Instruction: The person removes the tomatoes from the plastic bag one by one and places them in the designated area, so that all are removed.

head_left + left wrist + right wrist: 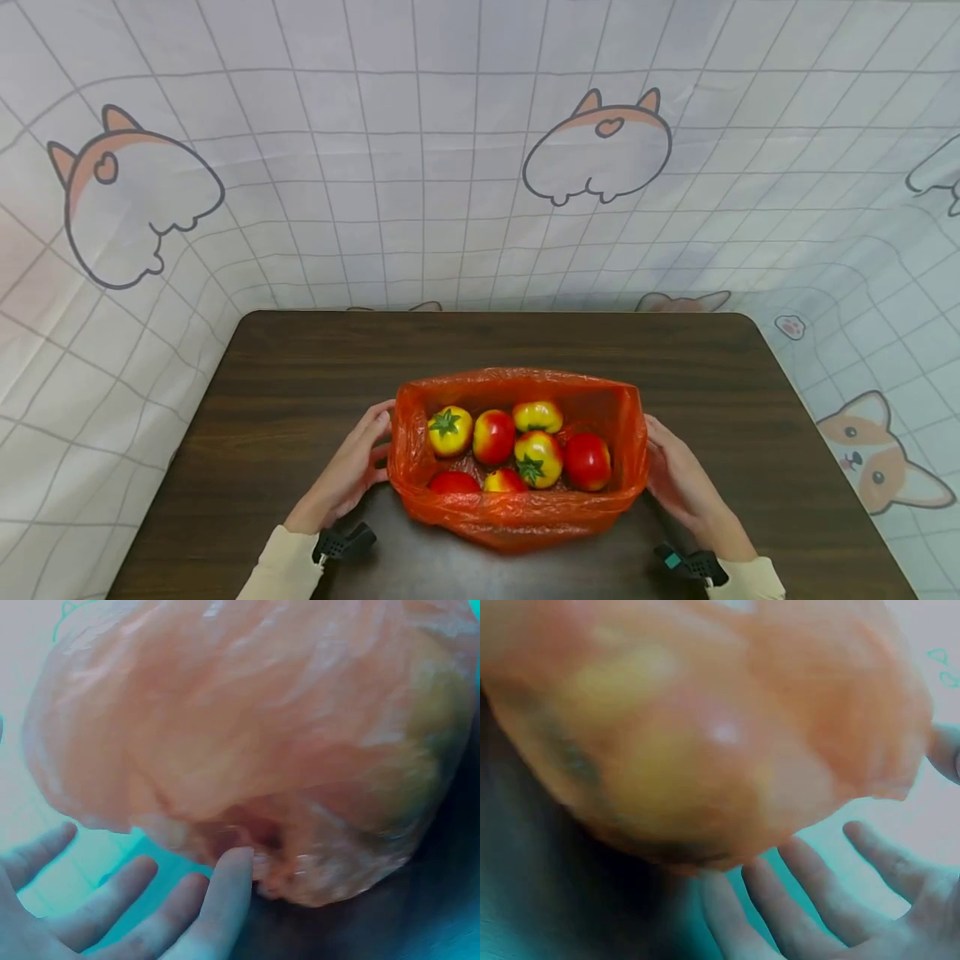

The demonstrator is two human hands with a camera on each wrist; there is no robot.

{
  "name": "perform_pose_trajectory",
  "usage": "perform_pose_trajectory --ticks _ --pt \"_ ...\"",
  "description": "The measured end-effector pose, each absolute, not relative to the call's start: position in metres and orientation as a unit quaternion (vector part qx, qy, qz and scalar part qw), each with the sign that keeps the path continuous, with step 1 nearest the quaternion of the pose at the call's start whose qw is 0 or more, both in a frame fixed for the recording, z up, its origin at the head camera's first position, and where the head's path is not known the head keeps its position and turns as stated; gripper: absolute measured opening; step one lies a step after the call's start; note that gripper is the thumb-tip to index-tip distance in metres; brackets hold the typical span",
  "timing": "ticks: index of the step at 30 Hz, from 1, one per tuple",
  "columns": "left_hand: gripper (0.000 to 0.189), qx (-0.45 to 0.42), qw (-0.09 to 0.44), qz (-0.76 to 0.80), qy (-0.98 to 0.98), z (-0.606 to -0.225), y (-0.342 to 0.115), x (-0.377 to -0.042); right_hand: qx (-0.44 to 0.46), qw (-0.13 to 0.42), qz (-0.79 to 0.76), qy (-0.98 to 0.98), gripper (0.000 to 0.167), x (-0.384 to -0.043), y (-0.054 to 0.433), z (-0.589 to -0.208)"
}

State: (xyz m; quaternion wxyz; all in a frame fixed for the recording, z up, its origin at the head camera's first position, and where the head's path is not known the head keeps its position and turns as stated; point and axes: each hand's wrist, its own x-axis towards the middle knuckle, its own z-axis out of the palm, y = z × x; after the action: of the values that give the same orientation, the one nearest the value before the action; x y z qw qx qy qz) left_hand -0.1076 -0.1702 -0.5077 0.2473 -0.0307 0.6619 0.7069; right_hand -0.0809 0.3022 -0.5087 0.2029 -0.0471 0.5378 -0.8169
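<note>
An orange-red plastic bag (517, 529) stands with its mouth spread wide on the table. Inside lie several shiny red and yellow fruits (494, 437), some topped with green leaves. My left hand (351, 471) is at the bag's left side. In the left wrist view, its fingers (229, 896) are extended, one fingertip touching the crumpled lower side of the bag (225, 727). On the opposite side is my right hand (684, 483). The right wrist view shows its fingers (817, 881) spread and fairly straight at the underside of the bag (817, 742), the thumb beside it.
The dark wood-grain table (300, 358) has rounded far corners. A white grid-patterned cloth (465, 208) with cartoon dogs hangs behind and along both sides. Black straps (343, 542) circle both wrists below the light sleeves.
</note>
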Motion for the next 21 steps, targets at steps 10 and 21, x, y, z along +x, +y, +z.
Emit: perform_pose_trajectory --ticks 10,21 --pt "0.057 -0.053 0.171 0.669 0.721 -0.488 -0.179 -0.125 -0.004 -0.097 -0.777 0.622 0.028 -0.078 0.3 -0.452" --pt "0.057 -0.002 0.176 0.657 0.733 -0.482 -0.17 -0.132 -0.123 -0.126 -0.635 0.752 0.029 -0.066 0.238 -0.43"
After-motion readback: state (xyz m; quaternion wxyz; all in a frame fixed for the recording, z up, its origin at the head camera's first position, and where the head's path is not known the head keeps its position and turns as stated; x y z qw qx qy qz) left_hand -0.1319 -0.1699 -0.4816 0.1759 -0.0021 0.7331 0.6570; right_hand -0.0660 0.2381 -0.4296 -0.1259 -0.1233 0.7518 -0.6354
